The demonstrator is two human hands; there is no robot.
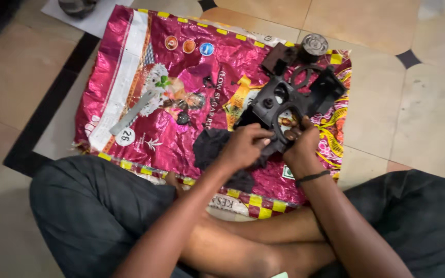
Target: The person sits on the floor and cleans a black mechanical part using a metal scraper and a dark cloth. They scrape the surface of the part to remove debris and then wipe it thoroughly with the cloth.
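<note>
A black plastic frame piece point(279, 100) with round holes lies tilted over a shiny magenta sack point(181, 67) spread on the floor. My left hand point(244, 145) grips its near lower edge. My right hand point(300, 141), a black band on the wrist, pinches the frame's near rim beside a hole. A dark rag point(209, 146) lies under and left of my left hand.
A grey flat bar point(132, 113) and small dark parts point(183, 118) lie on the sack. A round metal can point(314, 45) and a black block point(279, 56) sit at the far right corner. A white sheet point(86, 18) is at top left. My crossed legs lie near.
</note>
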